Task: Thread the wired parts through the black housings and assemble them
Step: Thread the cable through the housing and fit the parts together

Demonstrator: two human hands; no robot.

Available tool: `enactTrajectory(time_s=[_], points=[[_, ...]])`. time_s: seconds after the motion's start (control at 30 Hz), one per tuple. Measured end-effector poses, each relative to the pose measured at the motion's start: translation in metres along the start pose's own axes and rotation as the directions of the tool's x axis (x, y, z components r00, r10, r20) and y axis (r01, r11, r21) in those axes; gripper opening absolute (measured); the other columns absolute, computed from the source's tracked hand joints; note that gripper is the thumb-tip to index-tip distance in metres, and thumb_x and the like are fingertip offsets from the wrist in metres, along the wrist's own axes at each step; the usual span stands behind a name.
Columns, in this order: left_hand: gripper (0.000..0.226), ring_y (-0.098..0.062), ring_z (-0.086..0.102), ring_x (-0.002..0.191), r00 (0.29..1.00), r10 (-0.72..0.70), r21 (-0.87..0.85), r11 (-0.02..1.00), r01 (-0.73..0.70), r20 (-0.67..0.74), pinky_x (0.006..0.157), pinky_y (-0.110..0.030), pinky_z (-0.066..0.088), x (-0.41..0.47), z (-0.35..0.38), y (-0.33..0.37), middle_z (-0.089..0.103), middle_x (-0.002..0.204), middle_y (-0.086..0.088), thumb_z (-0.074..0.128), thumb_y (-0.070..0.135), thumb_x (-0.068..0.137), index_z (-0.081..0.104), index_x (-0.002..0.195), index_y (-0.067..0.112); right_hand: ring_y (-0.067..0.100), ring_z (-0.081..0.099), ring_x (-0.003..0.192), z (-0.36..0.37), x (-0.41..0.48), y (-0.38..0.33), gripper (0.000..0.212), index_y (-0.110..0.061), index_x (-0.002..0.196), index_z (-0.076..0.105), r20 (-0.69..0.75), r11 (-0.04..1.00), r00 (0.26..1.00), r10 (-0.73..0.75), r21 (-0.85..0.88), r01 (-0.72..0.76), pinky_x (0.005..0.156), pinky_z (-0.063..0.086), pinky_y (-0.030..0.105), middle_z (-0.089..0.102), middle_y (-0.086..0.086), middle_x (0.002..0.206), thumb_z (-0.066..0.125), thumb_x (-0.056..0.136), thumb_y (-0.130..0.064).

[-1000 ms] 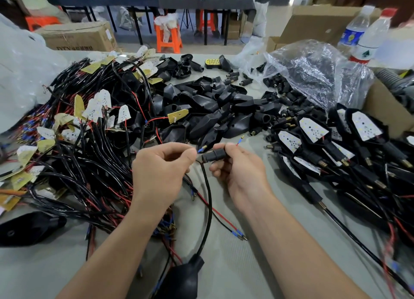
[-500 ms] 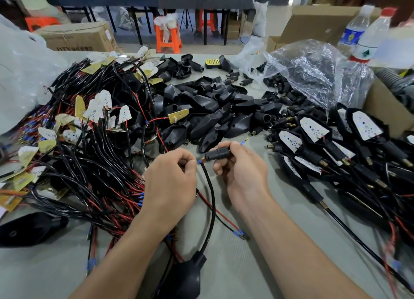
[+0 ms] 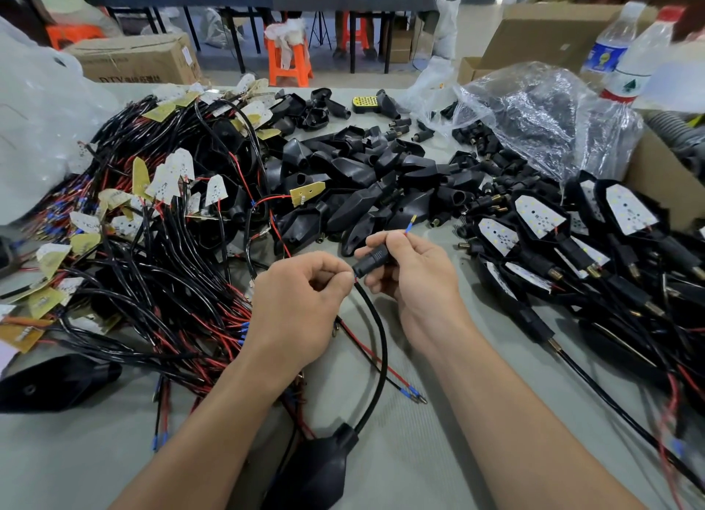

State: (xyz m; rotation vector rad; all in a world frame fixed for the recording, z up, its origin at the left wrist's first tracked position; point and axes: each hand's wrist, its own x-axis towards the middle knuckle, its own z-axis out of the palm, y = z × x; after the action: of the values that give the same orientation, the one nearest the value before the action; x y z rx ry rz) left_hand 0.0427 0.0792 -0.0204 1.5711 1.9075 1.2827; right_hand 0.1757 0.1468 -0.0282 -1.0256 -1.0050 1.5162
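My right hand (image 3: 414,276) grips a small black tubular housing (image 3: 369,262) at table centre. A blue-tipped wire end (image 3: 410,224) sticks out past its far end. My left hand (image 3: 301,299) pinches the black cable (image 3: 375,330) right at the tube's near mouth. That cable curves down to a larger black housing (image 3: 313,471) lying at the front edge. A heap of empty black housings (image 3: 366,189) lies behind my hands. A tangle of wired parts (image 3: 152,250) with white and yellow boards fills the left.
Assembled lamps (image 3: 572,250) with white boards lie at the right. A clear plastic bag (image 3: 534,112) of small black parts, two bottles (image 3: 625,63) and cardboard boxes (image 3: 663,181) stand at the back right. One loose black housing (image 3: 57,387) lies front left.
The blue wire tip has come farther out of the tube's far end. My left hand has closed up against the tube's near mouth, and both hands drifted slightly away from me.
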Motion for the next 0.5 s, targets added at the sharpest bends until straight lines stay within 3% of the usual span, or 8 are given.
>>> enactTrajectory(time_s=[0.13,0.23,0.37,0.5], points=[[0.032,0.001,0.067,0.068,1.000,-0.008,-0.103,0.995,0.007,-0.008,0.066,-0.006,0.045,-0.002,0.000,0.002,0.072,0.071,0.027,0.083,0.022,0.083,0.065,0.091,0.048,0.017,0.058,0.051,0.000,-0.001,-0.001,0.031,-0.010,0.088,0.070,0.047,0.999,0.998,0.041,0.029,-0.043,0.051,0.049,0.025,0.075,0.013,0.082,0.045,0.106,-0.012],[0.023,-0.003,0.068,0.079,0.999,-0.013,-0.136,0.991,0.007,-0.044,0.070,-0.008,0.047,0.002,-0.002,0.001,0.074,0.080,0.026,0.086,0.031,0.079,0.073,0.091,0.045,0.017,0.056,0.050,-0.003,0.000,-0.003,0.031,-0.009,0.088,0.070,0.038,0.998,0.999,0.034,0.045,-0.036,0.049,0.046,0.026,0.072,0.017,0.081,0.045,0.105,-0.011],[0.014,-0.014,0.065,0.060,0.997,-0.079,-0.158,0.985,0.075,-0.024,0.053,-0.028,0.050,0.008,-0.006,-0.003,0.075,0.074,0.014,0.081,0.034,0.082,0.079,0.080,0.047,0.016,0.054,0.047,-0.006,0.002,-0.004,0.030,-0.008,0.087,0.069,-0.025,0.989,0.998,0.053,0.136,-0.049,0.047,0.044,0.026,0.071,0.016,0.078,0.045,0.105,-0.009],[0.024,0.005,0.069,0.067,0.995,-0.102,-0.153,0.983,0.104,0.024,0.058,-0.007,0.047,0.010,-0.004,-0.007,0.074,0.070,0.021,0.086,0.028,0.080,0.079,0.075,0.050,0.016,0.053,0.047,-0.006,0.001,-0.004,0.028,-0.008,0.088,0.069,0.007,0.992,0.997,0.078,0.096,-0.078,0.047,0.045,0.025,0.073,0.015,0.078,0.046,0.105,-0.011]])
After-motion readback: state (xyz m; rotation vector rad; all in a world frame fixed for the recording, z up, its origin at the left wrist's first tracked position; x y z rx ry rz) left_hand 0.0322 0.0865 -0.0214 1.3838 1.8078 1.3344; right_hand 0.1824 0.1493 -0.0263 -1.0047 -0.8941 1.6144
